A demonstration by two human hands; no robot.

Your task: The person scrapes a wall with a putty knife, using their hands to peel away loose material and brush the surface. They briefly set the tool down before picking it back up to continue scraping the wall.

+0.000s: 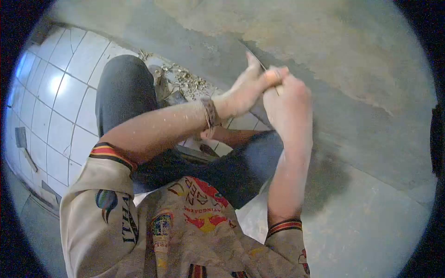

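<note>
Thin strip (pixel 257 59) shows between the two hands in the head view. The right hand (pixel 290 102) is closed on its near end; the left hand (pixel 245 90) is up against it, but I cannot tell if it grips. Chips (pixel 189 83) lie by the left knee (pixel 124 76). The shirt (pixel 199 252) says "TINGDAENG"; its left sleeve (pixel 85 217) says "ITHA".

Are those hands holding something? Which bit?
A thin strip, seemingly near its lower end, in the right hand; whether the left hand grips it too is unclear.
</note>
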